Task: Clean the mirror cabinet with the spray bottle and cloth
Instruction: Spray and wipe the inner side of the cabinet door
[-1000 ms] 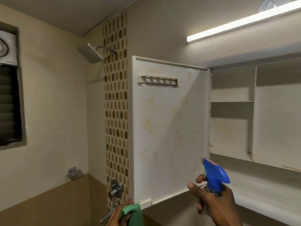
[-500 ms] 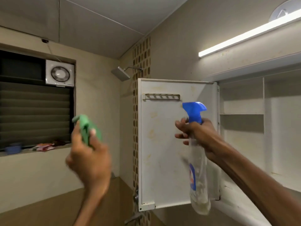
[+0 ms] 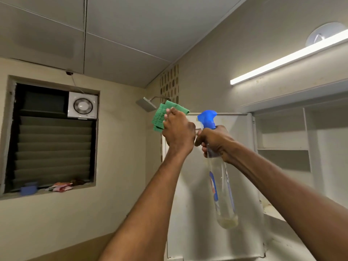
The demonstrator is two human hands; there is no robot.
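The white cabinet door (image 3: 243, 166) stands swung open, its stained inner face toward me. My left hand (image 3: 178, 131) grips a green cloth (image 3: 162, 117) at the door's top left corner. My right hand (image 3: 216, 143) holds the neck of a clear spray bottle (image 3: 223, 194) with a blue trigger head (image 3: 207, 118), raised in front of the door. A little pale liquid sits at the bottle's bottom. The open cabinet (image 3: 308, 144) with white shelves is to the right.
A shower head (image 3: 146, 104) juts from the tiled strip just left of the cloth. A louvred window (image 3: 52, 146) with an exhaust fan (image 3: 82, 107) fills the left wall, with small items on its sill. A lit tube light (image 3: 290, 59) runs above the cabinet.
My left hand swung right and up with the cloth to the door's top corner. The bottle stayed raised before the door; my view tilted upward.
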